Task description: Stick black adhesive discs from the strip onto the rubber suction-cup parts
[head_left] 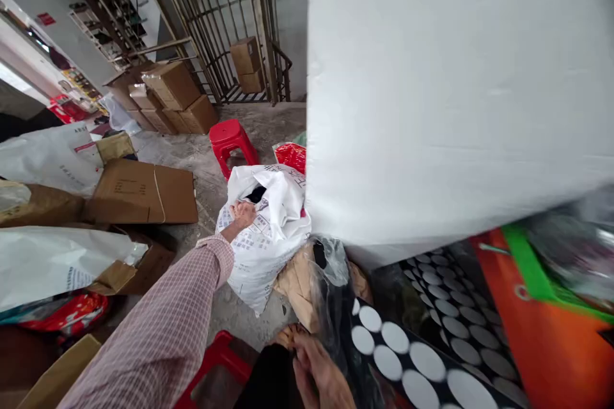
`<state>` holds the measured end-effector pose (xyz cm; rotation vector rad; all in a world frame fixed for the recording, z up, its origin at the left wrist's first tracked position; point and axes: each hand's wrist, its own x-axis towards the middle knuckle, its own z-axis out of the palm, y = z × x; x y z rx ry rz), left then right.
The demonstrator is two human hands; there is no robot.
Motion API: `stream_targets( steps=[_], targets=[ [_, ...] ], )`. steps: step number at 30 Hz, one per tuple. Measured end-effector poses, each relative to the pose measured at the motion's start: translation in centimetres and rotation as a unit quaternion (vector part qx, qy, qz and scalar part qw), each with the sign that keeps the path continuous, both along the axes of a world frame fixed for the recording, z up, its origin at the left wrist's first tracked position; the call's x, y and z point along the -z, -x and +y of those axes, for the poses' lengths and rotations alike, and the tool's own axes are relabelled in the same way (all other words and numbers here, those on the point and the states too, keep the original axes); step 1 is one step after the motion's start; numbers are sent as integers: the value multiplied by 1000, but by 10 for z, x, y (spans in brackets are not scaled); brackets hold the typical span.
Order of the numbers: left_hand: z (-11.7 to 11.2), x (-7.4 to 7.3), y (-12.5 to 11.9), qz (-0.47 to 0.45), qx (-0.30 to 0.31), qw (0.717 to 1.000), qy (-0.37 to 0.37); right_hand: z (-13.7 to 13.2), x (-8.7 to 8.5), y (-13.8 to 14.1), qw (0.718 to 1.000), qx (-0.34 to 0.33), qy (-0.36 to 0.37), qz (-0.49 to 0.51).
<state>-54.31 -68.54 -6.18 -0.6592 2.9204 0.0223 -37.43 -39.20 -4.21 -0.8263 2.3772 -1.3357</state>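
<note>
My left hand reaches forward in a checked sleeve and grips the rim of a large white printed sack standing on the floor. The sack's mouth is partly open, showing something dark inside. My right hand is low at the bottom edge, fingers curled on a clear plastic wrapper over black cloth with white dots. A big white slab fills the upper right and hides what lies behind it.
A red plastic stool stands beyond the sack, and a second red stool is at my feet. Flattened and stacked cardboard boxes and white bags crowd the left. A barred gate stands behind. An orange and green item lies at right.
</note>
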Motion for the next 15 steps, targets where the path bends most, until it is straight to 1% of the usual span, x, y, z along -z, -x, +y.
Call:
stream_targets(
  steps=[1, 2, 4, 5, 6, 7, 8, 9, 10, 11, 12, 13, 15],
  targets=[
    [-4, 8, -2, -3, 19, 1000, -8, -24, -2, 27, 1000, -15, -1, 10],
    [-4, 15, -9, -5, 43, 999, -18, -51, -4, 56, 999, -30, -2, 21],
    [-3, 24, -36, -10, 96, 995, -40, -108, -10, 111, 997, -60, 3, 41],
    [-4, 25, -54, -14, 119, 991, -51, -135, -12, 137, 995, -82, 3, 58],
    [-6, 25, -72, -21, 134, 989, -58, -157, -10, 159, 984, -129, -33, 118],
    [-11, 23, -89, -27, 143, 987, -64, -172, -6, 177, 969, -151, -91, 172],
    [-17, 20, -103, -33, 143, 987, -67, -180, 2, 190, 965, -152, -117, 179],
    [-25, 16, -113, -37, 138, 988, -67, -181, 14, 197, 962, -145, -145, 179],
    [-33, 13, -119, -40, 129, 989, -66, -175, 27, 199, 961, -130, -175, 172],
    [-40, 10, -119, -41, 118, 990, -66, -164, 41, 196, 957, -121, -205, 165],
    [-46, 9, -114, -41, 109, 991, -68, -151, 55, 189, 953, -119, -228, 162],
    [-48, 10, -104, -41, 103, 991, -72, -139, 67, 181, 949, -121, -242, 163],
    [-47, 16, -73, -41, 114, 988, -94, -128, 84, 168, 945, -122, -249, 173]
  ],
)
